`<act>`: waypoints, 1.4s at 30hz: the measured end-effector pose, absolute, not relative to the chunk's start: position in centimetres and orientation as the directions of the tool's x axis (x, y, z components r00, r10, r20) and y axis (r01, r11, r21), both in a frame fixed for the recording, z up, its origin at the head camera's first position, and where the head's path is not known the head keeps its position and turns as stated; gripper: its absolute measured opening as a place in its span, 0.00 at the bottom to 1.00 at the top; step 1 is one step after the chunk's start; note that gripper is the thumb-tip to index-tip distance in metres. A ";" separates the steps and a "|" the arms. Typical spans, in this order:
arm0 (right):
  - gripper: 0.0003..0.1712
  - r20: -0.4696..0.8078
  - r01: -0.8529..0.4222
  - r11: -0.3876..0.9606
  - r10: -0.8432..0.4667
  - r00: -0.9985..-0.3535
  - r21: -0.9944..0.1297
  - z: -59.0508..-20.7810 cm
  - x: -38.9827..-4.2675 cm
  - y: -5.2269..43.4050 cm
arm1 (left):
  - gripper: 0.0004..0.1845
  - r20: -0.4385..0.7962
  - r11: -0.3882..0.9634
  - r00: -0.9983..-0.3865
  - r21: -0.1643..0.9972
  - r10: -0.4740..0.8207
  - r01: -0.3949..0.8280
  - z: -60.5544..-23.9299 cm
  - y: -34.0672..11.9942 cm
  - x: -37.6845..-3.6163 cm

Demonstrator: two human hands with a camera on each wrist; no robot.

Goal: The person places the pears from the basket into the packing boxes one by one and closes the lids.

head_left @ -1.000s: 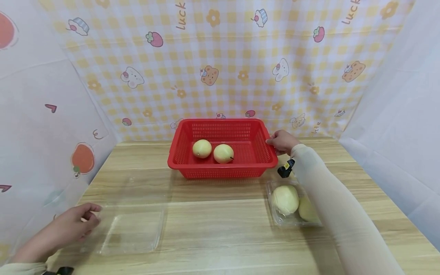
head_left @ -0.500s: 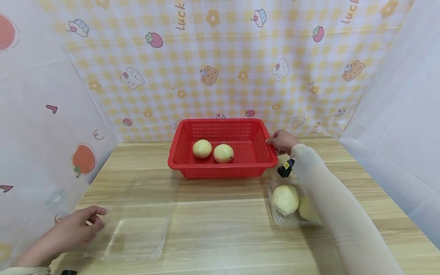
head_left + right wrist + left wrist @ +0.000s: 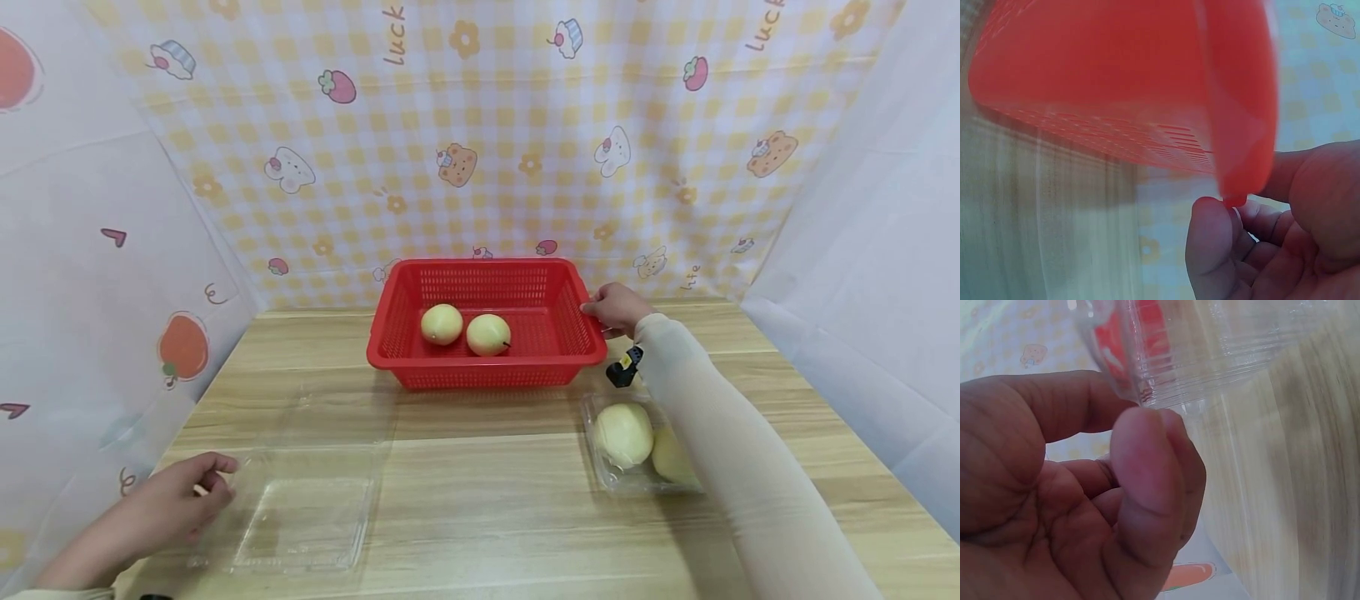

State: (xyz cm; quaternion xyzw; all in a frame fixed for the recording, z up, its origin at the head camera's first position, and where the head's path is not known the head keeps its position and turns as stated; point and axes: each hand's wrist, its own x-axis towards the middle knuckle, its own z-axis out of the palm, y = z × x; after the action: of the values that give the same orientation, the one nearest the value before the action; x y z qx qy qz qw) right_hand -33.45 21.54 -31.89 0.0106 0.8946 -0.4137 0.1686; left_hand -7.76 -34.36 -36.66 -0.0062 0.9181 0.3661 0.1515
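Observation:
My left hand (image 3: 168,510) pinches the left edge of a clear plastic clamshell box (image 3: 303,521) at the table's front left. Its lid lies folded back toward the far side, and no fruit shows inside. In the left wrist view, curled fingers meet the thumb at the corner of the plastic (image 3: 1210,369). My right hand (image 3: 618,308) grips the right rim of a red slotted basket (image 3: 487,363), thumb on top and fingers beneath. Inside the basket's left half sit two pale yellow pears, one (image 3: 442,324) at left and a stemmed one (image 3: 488,335) beside it.
A second clear box (image 3: 609,482) stands at the front right, with a large pale pear (image 3: 624,435) and another (image 3: 670,457) partly hidden by my right sleeve (image 3: 720,442). A yellow checked curtain (image 3: 480,125) hangs behind the wooden table (image 3: 480,500).
My left hand and the clear box have shifted to the right, with the box turning slightly. The right hand and the red basket have stayed in place.

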 end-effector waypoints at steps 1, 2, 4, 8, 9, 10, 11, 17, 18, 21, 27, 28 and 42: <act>0.14 -0.311 0.157 0.658 -0.123 -0.943 -0.736 -31.9 -33.4 21.5 | 0.19 -0.285 0.730 -0.953 0.672 0.102 -0.122 -36.6 -34.3 -7.8; 0.14 -0.311 0.155 0.660 -0.125 -0.942 -0.735 -31.8 -33.4 21.5 | 0.19 -0.291 0.722 -0.950 0.680 0.110 -0.125 -36.6 -34.3 -7.8; 0.14 -0.311 0.156 0.663 -0.122 -0.942 -0.732 -31.8 -33.3 21.5 | 0.19 -0.300 0.711 -0.947 0.691 0.118 -0.130 -36.5 -34.3 -7.7; 0.14 -0.310 0.152 0.667 -0.125 -0.942 -0.729 -31.8 -33.3 21.5 | 0.19 -0.289 0.709 -0.949 0.695 0.123 -0.120 -36.4 -33.7 -7.5; 0.13 -0.310 0.151 0.668 -0.125 -0.942 -0.728 -31.8 -33.3 21.5 | 0.19 -0.283 0.715 -0.952 0.690 0.120 -0.115 -36.4 -33.6 -7.4; 0.13 -0.310 0.151 0.670 -0.124 -0.943 -0.727 -31.8 -33.3 21.5 | 0.19 -0.278 0.716 -0.953 0.690 0.122 -0.109 -36.4 -33.5 -7.4; 0.13 -0.308 0.149 0.672 -0.124 -0.943 -0.726 -31.8 -33.3 21.5 | 0.18 -0.269 0.719 -0.955 0.688 0.125 -0.100 -36.4 -33.4 -7.3; 0.13 -0.295 0.129 0.689 -0.128 -0.947 -0.713 -31.8 -33.2 21.4 | 0.19 -0.284 0.681 -0.943 0.727 0.176 -0.092 -36.6 -33.4 -7.5; 0.13 -0.293 0.127 0.692 -0.128 -0.947 -0.711 -31.8 -33.2 21.4 | 0.20 -0.293 0.674 -0.939 0.732 0.179 -0.100 -36.6 -33.3 -7.6; 0.13 -0.291 0.124 0.697 -0.127 -0.948 -0.707 -31.7 -33.2 21.3 | 0.20 -0.308 0.662 -0.934 0.740 0.182 -0.115 -36.6 -33.1 -7.6; 0.13 -0.292 0.124 0.695 -0.129 -0.948 -0.709 -31.7 -33.1 21.3 | 0.20 -0.308 0.652 -0.932 0.750 0.190 -0.115 -36.5 -32.8 -7.4; 0.13 -0.292 0.123 0.695 -0.130 -0.948 -0.708 -31.7 -33.1 21.3 | 0.20 -0.306 0.650 -0.932 0.752 0.192 -0.113 -36.5 -32.7 -7.4; 0.13 -0.284 0.108 0.694 -0.144 -0.948 -0.712 -31.6 -33.0 21.4 | 0.13 -0.274 0.607 -0.924 0.792 0.265 -0.061 -37.0 -32.1 -7.4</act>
State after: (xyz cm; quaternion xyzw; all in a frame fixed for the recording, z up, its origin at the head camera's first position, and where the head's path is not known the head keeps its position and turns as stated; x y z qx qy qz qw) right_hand -33.05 21.38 -31.62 -0.0098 0.9062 -0.3909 0.1609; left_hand -7.43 -32.11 -36.97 0.0582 0.8770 0.4394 0.1855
